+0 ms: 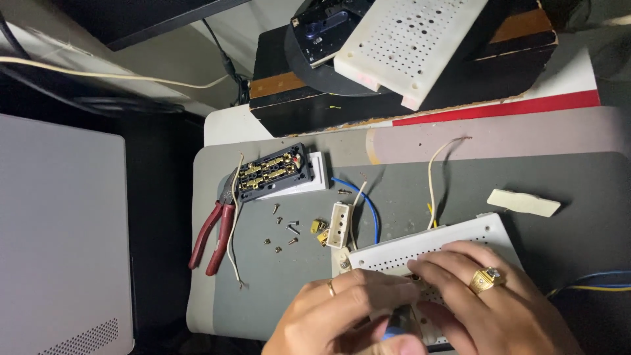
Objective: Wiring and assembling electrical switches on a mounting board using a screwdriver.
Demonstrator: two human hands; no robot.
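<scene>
Both hands sit at six o'clock on the table. The left hand curls around a blue-tipped tool. The right hand presses flat, fingers together, on a white perforated board. At ten o'clock lie red-handled pliers; loose screws and a black switch module sit near eleven.

I see my left hand and right hand pressed together on a white perforated board on the grey surface, with red pliers, loose screws, a blue wire and an opened switch block lying beyond them.
</scene>
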